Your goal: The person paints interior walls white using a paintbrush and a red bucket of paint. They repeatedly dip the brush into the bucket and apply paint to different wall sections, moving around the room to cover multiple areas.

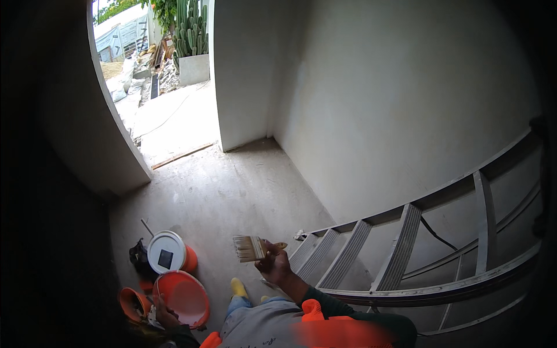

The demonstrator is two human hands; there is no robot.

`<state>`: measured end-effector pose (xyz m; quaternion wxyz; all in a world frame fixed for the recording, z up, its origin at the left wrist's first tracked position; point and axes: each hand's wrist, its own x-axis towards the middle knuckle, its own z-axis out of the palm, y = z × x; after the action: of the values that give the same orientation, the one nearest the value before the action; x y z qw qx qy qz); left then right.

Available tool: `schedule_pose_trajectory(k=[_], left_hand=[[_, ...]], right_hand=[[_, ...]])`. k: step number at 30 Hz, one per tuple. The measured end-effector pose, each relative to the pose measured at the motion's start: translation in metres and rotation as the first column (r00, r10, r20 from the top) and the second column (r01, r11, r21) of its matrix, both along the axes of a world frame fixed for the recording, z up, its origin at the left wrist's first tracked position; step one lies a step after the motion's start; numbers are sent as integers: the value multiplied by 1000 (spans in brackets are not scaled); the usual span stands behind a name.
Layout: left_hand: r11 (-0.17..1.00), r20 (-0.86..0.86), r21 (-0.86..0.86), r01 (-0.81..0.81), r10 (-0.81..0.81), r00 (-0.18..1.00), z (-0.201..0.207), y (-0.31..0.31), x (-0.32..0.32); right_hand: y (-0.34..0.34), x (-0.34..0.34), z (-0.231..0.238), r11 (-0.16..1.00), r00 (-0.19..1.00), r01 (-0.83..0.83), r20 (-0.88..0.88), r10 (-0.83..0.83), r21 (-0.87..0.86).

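My right hand [274, 262] is closed round the handle of a wide, flat paintbrush [250, 248]. Its bristles point left and look coated with pale paint. Lower left, my left hand [167, 316] grips the rim of an orange bucket [207, 307], whose inside holds or is coated with something whitish. Part of that hand's fingers is hidden in shadow. Beside it, a smaller orange container [132, 304] stands or leans against the bucket's left side. Just behind is another orange bucket with a white lid [165, 243]; a dark square lies on the lid.
An aluminium stepladder [400, 249] stretches along my right side, close to my right forearm. Plastered walls [418, 104] border the grey floor [232, 185]. A doorway ahead left leads outside to a cactus planter [194, 69] and rubble. A black bag [139, 255] lies beside the lidded bucket.
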<state>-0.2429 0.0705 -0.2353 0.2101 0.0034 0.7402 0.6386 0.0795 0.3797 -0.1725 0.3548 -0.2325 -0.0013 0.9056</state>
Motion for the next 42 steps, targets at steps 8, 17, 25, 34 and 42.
schedule_pose_trajectory(k=[8,17,25,34,42], left_hand=[[973,71,164,163,-177,982,44,206,-95],[903,17,258,343,-359,933,11,420,-159],[891,-17,202,406,-411,911,-37,641,-207],[769,28,376,517,-567,823,-5,862,-228],[701,23,372,609,-663,748,30,1042,-235]], right_hand=[[82,3,0,857,852,512,156,-499,-54],[221,-2,-18,668,653,741,163,-739,61],[439,10,17,534,501,821,194,-844,201],[682,0,179,465,380,542,289,-879,700],[893,-65,302,133,-8,-207,134,-991,969]])
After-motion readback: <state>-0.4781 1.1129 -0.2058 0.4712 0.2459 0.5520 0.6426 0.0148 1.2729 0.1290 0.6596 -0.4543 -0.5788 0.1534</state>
